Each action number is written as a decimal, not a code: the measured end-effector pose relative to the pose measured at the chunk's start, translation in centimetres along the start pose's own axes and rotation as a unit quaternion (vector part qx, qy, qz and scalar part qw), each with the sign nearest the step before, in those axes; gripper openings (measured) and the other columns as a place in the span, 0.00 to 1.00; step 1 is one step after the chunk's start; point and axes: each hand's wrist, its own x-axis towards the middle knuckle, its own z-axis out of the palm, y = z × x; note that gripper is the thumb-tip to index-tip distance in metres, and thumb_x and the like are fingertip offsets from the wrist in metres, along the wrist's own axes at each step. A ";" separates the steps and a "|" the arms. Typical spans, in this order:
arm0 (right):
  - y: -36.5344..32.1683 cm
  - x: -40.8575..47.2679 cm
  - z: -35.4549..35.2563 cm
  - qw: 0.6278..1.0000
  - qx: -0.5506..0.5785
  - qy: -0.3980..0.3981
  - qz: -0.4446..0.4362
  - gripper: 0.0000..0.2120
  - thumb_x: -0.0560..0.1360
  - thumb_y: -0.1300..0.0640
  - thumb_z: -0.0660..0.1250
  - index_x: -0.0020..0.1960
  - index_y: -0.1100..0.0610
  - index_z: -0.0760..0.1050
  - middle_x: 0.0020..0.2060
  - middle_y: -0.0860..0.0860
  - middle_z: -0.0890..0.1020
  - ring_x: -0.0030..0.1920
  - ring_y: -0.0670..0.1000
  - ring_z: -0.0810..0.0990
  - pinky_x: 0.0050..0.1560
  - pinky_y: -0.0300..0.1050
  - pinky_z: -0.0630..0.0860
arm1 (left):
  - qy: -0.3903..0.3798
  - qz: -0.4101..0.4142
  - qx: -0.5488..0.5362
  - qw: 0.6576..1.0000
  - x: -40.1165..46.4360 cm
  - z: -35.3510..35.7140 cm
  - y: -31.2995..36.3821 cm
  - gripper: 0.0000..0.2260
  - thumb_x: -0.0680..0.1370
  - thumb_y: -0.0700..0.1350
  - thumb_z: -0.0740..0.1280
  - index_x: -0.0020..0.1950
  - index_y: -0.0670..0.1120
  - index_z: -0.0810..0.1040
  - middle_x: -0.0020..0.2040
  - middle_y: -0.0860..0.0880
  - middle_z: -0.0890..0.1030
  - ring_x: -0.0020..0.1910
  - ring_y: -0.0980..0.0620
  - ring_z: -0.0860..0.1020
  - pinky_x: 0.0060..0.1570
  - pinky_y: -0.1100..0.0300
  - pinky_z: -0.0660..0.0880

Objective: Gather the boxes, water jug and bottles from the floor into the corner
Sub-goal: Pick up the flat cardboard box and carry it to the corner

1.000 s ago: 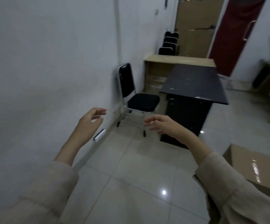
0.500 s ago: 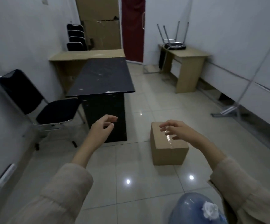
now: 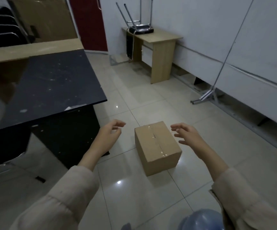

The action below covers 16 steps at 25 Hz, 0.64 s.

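Cardboard box [image 3: 157,146] sits taped on the tiled floor [image 3: 134,90]. Left hand [image 3: 108,134] and right hand [image 3: 188,135] flank it, fingers spread, not touching.

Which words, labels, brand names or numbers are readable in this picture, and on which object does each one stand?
None can be read.
Cardboard box: plain faces, clear tape only, no print visible.
Water jug: only its blue top shows, no label in view.
Black desk: scuffs and specks, no writing.

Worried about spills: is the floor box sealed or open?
Sealed: the cardboard box has its flaps flat and shiny tape along the seam.
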 end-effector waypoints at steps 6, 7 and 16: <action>1.4 9.6 4.0 0.989 0.076 0.103 0.079 0.13 0.76 0.63 0.57 0.56 0.53 0.75 0.52 0.49 0.76 0.51 0.50 0.74 0.47 0.44 0.72 | -0.059 -0.002 0.024 0.998 13.4 0.1 -4.5 0.11 0.78 0.38 0.58 0.55 0.49 0.76 0.56 0.52 0.77 0.56 0.55 0.73 0.56 0.61 0.68; 2.4 10.9 4.6 0.985 0.081 0.116 0.095 0.13 0.76 0.63 0.57 0.55 0.52 0.75 0.50 0.48 0.77 0.50 0.50 0.73 0.46 0.43 0.71 | -0.068 0.000 0.032 0.997 15.2 0.8 -5.3 0.11 0.78 0.38 0.58 0.56 0.49 0.76 0.55 0.52 0.78 0.56 0.55 0.73 0.54 0.62 0.68; 16.3 25.2 8.0 0.933 0.135 0.255 0.216 0.17 0.74 0.69 0.58 0.62 0.60 0.72 0.59 0.54 0.75 0.65 0.54 0.73 0.57 0.40 0.67 | -0.134 0.012 0.097 0.986 31.4 14.2 -15.8 0.10 0.77 0.39 0.60 0.56 0.47 0.76 0.55 0.51 0.78 0.58 0.50 0.74 0.58 0.55 0.70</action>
